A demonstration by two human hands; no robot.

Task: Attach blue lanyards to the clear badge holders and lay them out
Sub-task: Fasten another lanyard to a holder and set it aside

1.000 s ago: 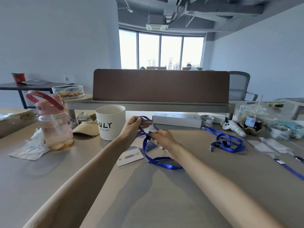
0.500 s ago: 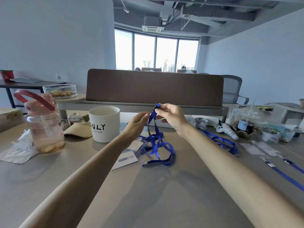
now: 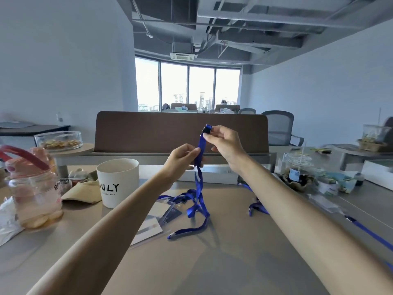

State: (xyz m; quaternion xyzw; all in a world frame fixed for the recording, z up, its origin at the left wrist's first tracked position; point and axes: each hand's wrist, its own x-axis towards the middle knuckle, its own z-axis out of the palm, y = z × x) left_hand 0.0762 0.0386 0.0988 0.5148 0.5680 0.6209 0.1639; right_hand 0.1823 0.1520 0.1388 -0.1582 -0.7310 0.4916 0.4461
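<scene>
A blue lanyard [image 3: 199, 188] hangs from both hands above the grey table [image 3: 191, 262], and its lower loops trail onto the tabletop. My right hand [image 3: 223, 141] pinches the strap's top end at its black clip. My left hand [image 3: 184, 157] pinches the strap a little lower. A clear badge holder [image 3: 169, 213] lies flat on the table below the hands, beside a white card [image 3: 148, 228]. Another blue lanyard [image 3: 258, 207] lies under my right forearm, and a third strap [image 3: 370, 233] stretches along the right side.
A white mug [image 3: 119, 184] and a pink water bottle [image 3: 32, 192] stand at the left, with a beige cap [image 3: 85, 193] between them. A long white box [image 3: 214, 174] lies behind the hands. Drink cups [image 3: 299, 169] and packets crowd the right. A brown divider [image 3: 180, 130] backs the table.
My right hand has lifted the lanyard's clip end from table height to well above it. My left hand has risen along the strap. The camera has tilted upward.
</scene>
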